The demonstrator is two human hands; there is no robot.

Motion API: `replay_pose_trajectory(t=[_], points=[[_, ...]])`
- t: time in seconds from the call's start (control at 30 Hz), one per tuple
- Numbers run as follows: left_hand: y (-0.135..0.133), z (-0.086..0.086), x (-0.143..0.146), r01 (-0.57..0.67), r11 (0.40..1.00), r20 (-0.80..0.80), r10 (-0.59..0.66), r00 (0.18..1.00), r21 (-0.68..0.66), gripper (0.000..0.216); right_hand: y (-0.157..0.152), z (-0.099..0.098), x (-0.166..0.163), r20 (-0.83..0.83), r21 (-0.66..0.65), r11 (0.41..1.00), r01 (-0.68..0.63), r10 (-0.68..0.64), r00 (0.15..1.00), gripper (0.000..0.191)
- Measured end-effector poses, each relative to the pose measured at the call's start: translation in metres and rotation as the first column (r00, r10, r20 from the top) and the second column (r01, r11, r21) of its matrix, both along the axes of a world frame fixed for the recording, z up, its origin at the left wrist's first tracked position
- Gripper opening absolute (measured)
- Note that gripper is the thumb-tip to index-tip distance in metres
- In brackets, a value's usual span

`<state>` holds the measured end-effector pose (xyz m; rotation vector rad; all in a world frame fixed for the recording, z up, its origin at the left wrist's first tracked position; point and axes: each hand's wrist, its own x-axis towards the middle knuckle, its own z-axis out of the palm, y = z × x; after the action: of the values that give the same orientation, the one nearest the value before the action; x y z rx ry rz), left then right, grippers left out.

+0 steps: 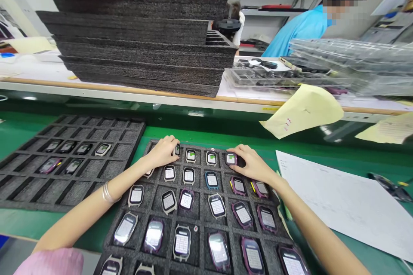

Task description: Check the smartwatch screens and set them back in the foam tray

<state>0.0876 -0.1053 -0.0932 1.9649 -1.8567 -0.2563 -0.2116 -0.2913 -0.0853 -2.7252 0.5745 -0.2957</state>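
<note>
A black foam tray [200, 210] full of small watch bodies with lit screens lies in front of me on the green belt. My left hand [164, 151] reaches to the tray's far row, its fingers pinched on a watch body [177, 150] there. My right hand [250, 162] rests at the far right of the same row, fingers curled around a purple-rimmed watch body [230, 158]. Between the hands sit two more watch bodies [191, 155] in their pockets.
A second foam tray [106, 172] with several watch bodies lies at the left. A tall stack of black foam trays [138, 43] topped by red foam stands on the shelf beyond. White paper [342, 202] lies right; clear plastic trays [338, 58] and a person in blue [297, 30] are behind.
</note>
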Motion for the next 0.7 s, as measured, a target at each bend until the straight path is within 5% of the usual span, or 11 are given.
replay_pose_trajectory(t=[0.17, 0.3, 0.53, 0.7], points=[[0.008, -0.004, 0.013, 0.13, 0.991, 0.072, -0.132, 0.989, 0.037, 0.048, -0.01, 0.015, -0.021, -0.069, 0.029, 0.999, -0.02, 0.022, 0.997, 0.058], [0.025, 0.003, 0.026, 0.219, 0.974, 0.083, -0.224, 0.971, 0.064, 0.058, -0.027, 0.025, -0.045, -0.093, 0.023, 0.998, 0.053, -0.051, 0.994, 0.042], [0.044, 0.02, 0.06, 0.117, 0.985, 0.143, -0.136, 0.98, 0.13, 0.037, -0.043, 0.017, -0.057, -0.139, 0.026, 0.998, 0.064, -0.06, 0.988, 0.036], [0.039, 0.03, 0.055, 0.112, 0.964, 0.167, -0.155, 0.974, 0.241, 0.039, -0.05, 0.007, -0.055, -0.078, -0.044, 0.998, 0.048, -0.051, 0.996, 0.02]])
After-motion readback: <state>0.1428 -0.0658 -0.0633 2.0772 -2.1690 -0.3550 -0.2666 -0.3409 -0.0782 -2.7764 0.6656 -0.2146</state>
